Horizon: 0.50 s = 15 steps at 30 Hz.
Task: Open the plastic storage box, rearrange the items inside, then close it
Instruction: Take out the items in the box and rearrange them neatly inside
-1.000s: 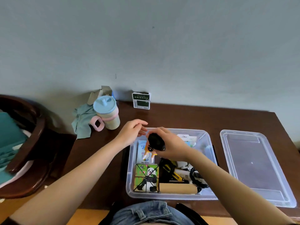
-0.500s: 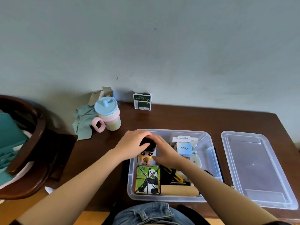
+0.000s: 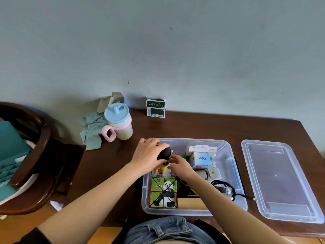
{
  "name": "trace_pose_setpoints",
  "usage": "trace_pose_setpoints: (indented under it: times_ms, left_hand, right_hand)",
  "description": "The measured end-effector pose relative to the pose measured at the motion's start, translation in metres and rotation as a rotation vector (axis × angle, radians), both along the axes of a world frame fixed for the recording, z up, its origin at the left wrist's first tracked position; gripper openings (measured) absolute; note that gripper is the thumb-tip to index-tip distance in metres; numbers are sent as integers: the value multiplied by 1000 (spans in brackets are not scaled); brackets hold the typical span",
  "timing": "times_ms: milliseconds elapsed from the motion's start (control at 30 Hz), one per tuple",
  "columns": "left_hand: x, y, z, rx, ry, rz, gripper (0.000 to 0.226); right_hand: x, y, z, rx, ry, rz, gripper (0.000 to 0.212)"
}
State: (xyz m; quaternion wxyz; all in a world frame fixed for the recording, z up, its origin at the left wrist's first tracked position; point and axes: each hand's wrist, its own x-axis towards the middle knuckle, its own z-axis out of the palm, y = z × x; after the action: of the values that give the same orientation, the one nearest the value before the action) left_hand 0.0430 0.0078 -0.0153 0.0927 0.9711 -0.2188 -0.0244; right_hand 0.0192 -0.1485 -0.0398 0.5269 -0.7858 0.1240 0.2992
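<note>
A second ago the small doll was held up over the box, tipped on its side between both hands; now the doll (image 3: 162, 162) stands upright inside the clear plastic storage box (image 3: 226, 147), near its back left corner, feet down on the box floor, just behind the panda puzzle cube (image 3: 163, 191). The left hand (image 3: 146, 158) has come down with it and curls over the doll's black hair from the left, fingers wrapped across the top of the head and thumb at the face side. The right hand (image 3: 179, 167) has let go of the head it gripped before and now sits lower, fingers bent, its fingertips touching the doll's side at about shoulder height; whether they pinch it or only steady it cannot be told. To the right of the doll in the box lie a white carton marked 088 (image 3: 201, 158), a grey roll (image 3: 210, 173) and a black cable (image 3: 223, 186), whose plug end hangs out over the right rim. A tan cardboard piece (image 3: 190, 203) lies along the near wall beside the cube. The box has no cover on; its clear lid (image 3: 281, 180) lies flat on the brown desk (image 3: 193, 127) just to the right of it, where it lay before. At the back left of the desk stand a cup with a blue lid and pink handle (image 3: 118, 123), a green cloth (image 3: 92, 131) and, against the wall, a small green and white packet (image 3: 155, 108).
</note>
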Motion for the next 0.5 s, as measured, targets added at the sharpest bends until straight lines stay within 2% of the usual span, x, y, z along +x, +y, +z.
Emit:
trace_pose_setpoints:
  times_ms: [100, 300, 500]
  left_hand:
    - [-3, -1, -5, 13, -48, 18, 46]
    - [-10, -8, -8, -105, -79, 123, 45]
    - [-14, -9, -17, -281, 151, 245, 51]
  right_hand:
    - [1, -1, 0, 9, 19, -2, 47]
    - [-4, -10, 0, 50, 46, 52, 51]
    - [-11, -35, 10, -6, -77, 54, 36]
